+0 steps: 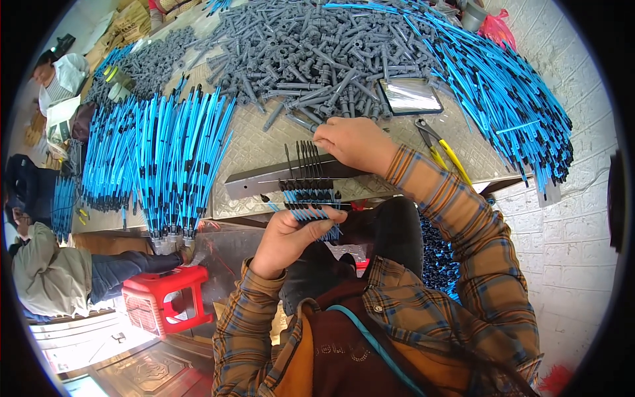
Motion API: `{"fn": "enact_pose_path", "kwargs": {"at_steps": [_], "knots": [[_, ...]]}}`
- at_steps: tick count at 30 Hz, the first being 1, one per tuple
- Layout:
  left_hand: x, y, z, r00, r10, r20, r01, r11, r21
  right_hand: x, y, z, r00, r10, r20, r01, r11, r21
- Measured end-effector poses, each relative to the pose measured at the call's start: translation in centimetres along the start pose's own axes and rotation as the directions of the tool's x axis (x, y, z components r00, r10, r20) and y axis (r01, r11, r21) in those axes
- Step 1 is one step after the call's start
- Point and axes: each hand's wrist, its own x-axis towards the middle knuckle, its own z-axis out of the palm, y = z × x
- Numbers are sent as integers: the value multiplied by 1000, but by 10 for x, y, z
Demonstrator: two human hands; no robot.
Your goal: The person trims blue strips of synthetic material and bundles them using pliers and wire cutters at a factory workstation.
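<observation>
My left hand [291,235] is closed round a small row of thin blue-and-black plastic sticks [307,195], their slim black ends pointing away from me. Thin crosswise lines run over the row. Just beyond it, my right hand [357,142] is closed above the metal bar [258,181], fingertips near the black ends and beside a grey plastic tube [303,123]. What it holds, if anything, is hidden. The bar lies along the table's near edge, partly behind the sticks and under my right hand.
Grey plastic tubes [297,46] are heaped at the table's far side. Blue sticks lie in bundles at left [175,159] and right [503,99]. A dark flat screen [410,96] and yellow-handled pliers [444,149] lie nearby. Another person sits at left near a red stool [165,301].
</observation>
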Motion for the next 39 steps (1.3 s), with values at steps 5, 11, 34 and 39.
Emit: {"fn": "enact_pose_path", "kwargs": {"at_steps": [5, 11, 34, 39], "knots": [[1, 6, -6, 999, -30, 22, 30, 1000, -1, 9, 2, 5, 999, -40, -3, 40, 999, 34], [-2, 7, -15, 997, -70, 32, 71, 997, -34, 16, -4, 12, 998, 11, 57, -17, 993, 114], [0, 7, -32, 980, -124, 155, 136, 988, -67, 38, -14, 19, 996, -83, 43, 62, 931, 360], [-2, 9, -32, 987, -88, 136, 94, 995, -34, 43, -20, 17, 986, -2, 166, -50, 951, 306]]}}
